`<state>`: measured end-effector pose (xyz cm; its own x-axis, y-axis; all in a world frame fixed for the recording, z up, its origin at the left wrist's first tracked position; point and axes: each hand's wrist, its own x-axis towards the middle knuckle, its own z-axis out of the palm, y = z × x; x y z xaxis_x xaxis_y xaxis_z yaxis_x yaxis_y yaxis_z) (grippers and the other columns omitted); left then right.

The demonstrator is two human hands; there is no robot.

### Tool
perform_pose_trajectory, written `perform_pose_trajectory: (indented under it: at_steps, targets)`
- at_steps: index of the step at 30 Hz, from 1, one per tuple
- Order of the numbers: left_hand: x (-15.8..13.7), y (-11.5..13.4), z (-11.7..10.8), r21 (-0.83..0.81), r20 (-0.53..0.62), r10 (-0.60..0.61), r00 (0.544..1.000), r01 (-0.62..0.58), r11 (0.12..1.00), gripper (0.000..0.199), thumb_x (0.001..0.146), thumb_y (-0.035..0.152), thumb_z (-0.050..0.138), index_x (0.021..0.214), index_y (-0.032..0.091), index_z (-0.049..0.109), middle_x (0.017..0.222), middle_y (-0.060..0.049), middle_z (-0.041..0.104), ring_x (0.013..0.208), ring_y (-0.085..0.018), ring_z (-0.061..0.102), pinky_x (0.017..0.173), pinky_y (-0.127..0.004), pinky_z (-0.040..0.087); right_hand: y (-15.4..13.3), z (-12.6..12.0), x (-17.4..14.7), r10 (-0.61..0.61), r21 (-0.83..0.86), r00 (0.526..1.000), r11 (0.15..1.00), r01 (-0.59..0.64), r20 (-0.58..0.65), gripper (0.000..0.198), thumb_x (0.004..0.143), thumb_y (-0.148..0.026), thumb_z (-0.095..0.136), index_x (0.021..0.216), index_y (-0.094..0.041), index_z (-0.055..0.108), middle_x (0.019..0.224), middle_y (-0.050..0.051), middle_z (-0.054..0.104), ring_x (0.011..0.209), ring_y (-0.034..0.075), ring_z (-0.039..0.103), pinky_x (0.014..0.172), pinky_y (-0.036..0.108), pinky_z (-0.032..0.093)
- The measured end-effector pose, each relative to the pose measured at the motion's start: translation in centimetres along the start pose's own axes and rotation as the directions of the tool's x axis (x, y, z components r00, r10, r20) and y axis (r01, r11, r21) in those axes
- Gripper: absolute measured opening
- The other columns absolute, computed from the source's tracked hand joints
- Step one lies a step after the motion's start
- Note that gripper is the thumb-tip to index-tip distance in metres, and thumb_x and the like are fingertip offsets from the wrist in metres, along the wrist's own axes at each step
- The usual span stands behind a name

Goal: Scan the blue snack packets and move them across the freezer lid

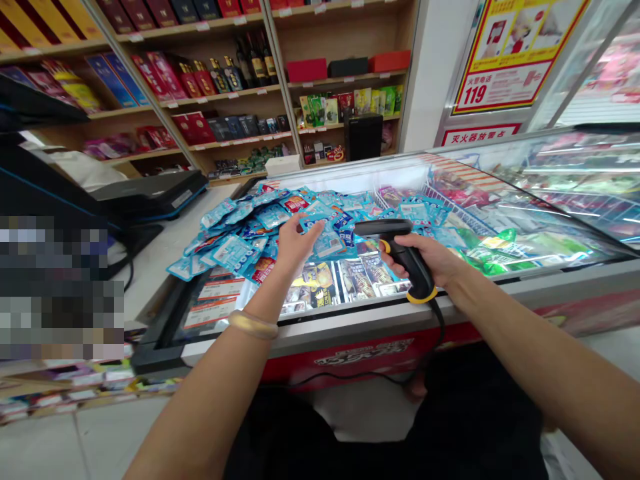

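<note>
My right hand (435, 260) is wrapped round the grip of a black and yellow barcode scanner (413, 267), whose head points left. My left hand (297, 240), with a gold bangle (253, 325) on its wrist, pinches a light-blue snack packet (327, 243) between thumb and fingers. A printed label shows on the packet, which faces up a short way left of the scanner head. Behind and beside my left hand lies a heap of similar blue packets (233, 250), some with red parts, on the glass top of a chest freezer (345, 320).
The scanner's black cable (440, 327) hangs down the freezer's front. Green bags (500, 250) show through the glass at right. A counter (165, 260) with a black device (155, 193) stands left. Shelves (225, 93) of boxes and bottles line the back.
</note>
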<state>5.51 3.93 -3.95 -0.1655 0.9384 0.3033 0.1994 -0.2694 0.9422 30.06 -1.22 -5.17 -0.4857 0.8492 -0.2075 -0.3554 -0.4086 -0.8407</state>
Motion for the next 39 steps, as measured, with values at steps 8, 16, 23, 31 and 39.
perform_pose_trajectory:
  at_steps: [8,16,23,31,39]
  targets:
    - [0.5,-1.6,-1.0,-0.071,-0.024,-0.008,1.000,0.007,0.997,0.027,0.062,0.033,0.075,0.080,0.019,0.060,0.050,0.011,0.036,0.040,-0.004,0.029,0.036,-0.017,0.021,-0.2,0.9,0.1,0.019,-0.038,1.000,0.999,-0.020,-0.014,0.017,0.075,-0.028,0.065,0.084,-0.014,0.063,0.064,0.005,0.062,0.047,0.011,0.053,0.041,0.020,0.042]
    - [0.5,-1.6,-0.9,-0.103,0.000,-0.029,1.000,0.028,0.994,0.026,0.063,0.032,0.076,0.078,0.020,0.059,0.052,0.010,0.042,0.038,-0.004,0.030,0.035,-0.017,0.019,-0.1,1.0,0.4,0.024,-0.080,0.999,0.997,-0.021,0.030,0.019,0.076,-0.029,0.066,0.085,-0.013,0.062,0.064,0.005,0.063,0.045,0.011,0.053,0.040,0.020,0.042]
    - [0.4,-1.4,-0.7,-0.135,0.009,-0.015,1.000,0.017,0.991,0.029,0.061,0.030,0.078,0.080,0.020,0.059,0.053,0.011,0.041,0.040,-0.004,0.030,0.037,-0.017,0.022,-0.1,0.8,0.6,0.041,-0.093,0.998,0.995,-0.036,0.051,0.022,0.074,-0.031,0.069,0.084,-0.013,0.061,0.065,0.003,0.062,0.046,0.010,0.054,0.040,0.019,0.043]
    - [0.7,-1.7,-0.8,-0.141,0.007,-0.006,1.000,0.007,0.990,0.033,0.060,0.037,0.079,0.080,0.019,0.060,0.053,0.009,0.045,0.042,-0.005,0.036,0.039,-0.017,0.026,0.0,0.7,0.7,0.040,-0.056,0.998,0.998,-0.037,0.050,0.021,0.075,-0.031,0.067,0.086,-0.015,0.059,0.066,0.003,0.062,0.048,0.010,0.053,0.042,0.020,0.042]
    - [1.6,1.9,4.5,0.049,0.130,0.026,0.991,-0.033,0.998,0.024,0.072,0.029,0.075,0.087,0.017,0.061,0.055,0.008,0.047,0.041,-0.007,0.045,0.041,-0.019,0.038,-2.1,-1.3,-1.0,-0.151,0.077,0.983,0.984,0.160,-0.106,0.022,0.074,-0.033,0.064,0.087,-0.016,0.058,0.067,0.001,0.058,0.049,0.010,0.049,0.042,0.020,0.040]
